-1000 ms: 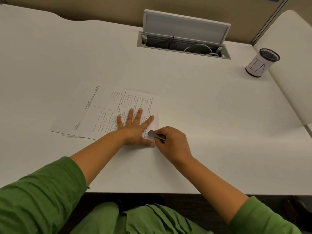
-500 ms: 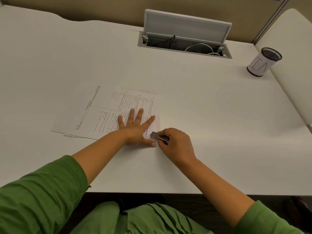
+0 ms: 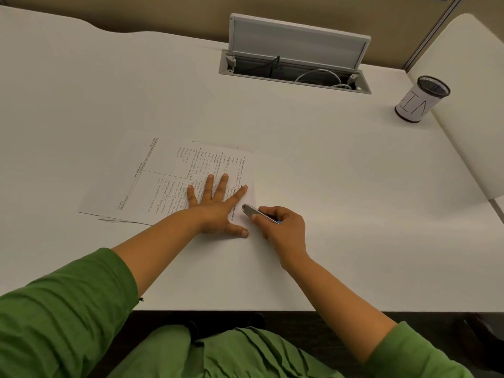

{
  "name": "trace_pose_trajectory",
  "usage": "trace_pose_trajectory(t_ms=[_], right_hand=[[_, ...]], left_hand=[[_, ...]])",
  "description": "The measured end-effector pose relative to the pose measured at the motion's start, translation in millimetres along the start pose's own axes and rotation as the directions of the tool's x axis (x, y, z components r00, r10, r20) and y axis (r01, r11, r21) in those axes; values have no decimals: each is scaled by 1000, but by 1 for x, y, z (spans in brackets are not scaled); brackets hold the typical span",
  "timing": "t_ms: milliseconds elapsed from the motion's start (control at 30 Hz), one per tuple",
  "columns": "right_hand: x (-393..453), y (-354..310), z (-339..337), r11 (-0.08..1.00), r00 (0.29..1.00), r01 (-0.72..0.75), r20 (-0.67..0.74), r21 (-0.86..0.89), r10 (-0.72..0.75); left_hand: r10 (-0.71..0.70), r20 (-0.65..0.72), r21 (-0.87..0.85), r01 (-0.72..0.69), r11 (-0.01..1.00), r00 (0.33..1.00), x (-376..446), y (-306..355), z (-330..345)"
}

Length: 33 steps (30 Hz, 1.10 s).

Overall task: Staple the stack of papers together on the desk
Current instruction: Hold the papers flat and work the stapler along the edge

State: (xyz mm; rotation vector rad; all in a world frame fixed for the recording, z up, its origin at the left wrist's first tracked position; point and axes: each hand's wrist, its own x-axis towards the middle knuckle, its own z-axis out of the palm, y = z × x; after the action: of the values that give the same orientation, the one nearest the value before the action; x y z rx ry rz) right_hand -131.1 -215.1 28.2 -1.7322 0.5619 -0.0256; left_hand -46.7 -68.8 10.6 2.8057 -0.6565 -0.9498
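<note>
Papers point(image 3: 152, 184) lie stacked on the desk point(image 3: 327, 186), pinned flat by the left hand point(image 3: 218, 208) with fingers spread, while the right hand point(image 3: 283, 227) clamps a stapler point(image 3: 252, 211) over their near right corner, stapling apparently not yet finished.

There is only one view, so no part of the scene is shared with another. The camera sits on the person's head and looks forward and down over the white flat desk point(image 3: 313, 170). It is a wide-angle picture, because the desk edges bend near the borders. The left hand point(image 3: 218, 208) and the right hand point(image 3: 283, 227) are just below the middle, quite near the lens. The green long sleeves point(image 3: 62, 309) fill the bottom corners, nearest of all. Beyond the hands, the open grey cable hatch point(image 3: 297, 53) marks the far side.
</note>
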Motion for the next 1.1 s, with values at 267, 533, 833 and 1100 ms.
trace_pose_trajectory(t_ms=[267,533,833,1100], right_hand=[[3,6,-9,965,989,145,36,-218,-141],[2,5,0,778,917,396,167,-487,-362],[0,8,8,999,999,33,-25,-24,-34],[11,-3,-14,976,987,-78,-119,204,104]], left_hand=[[5,2,-7,-5,1000,1000,0,-1,0],[2,-1,-6,-2,1000,1000,1,0,0],[0,3,5,0,1000,1000,0,0,0],[1,21,18,-2,1000,1000,1,-1,-1]])
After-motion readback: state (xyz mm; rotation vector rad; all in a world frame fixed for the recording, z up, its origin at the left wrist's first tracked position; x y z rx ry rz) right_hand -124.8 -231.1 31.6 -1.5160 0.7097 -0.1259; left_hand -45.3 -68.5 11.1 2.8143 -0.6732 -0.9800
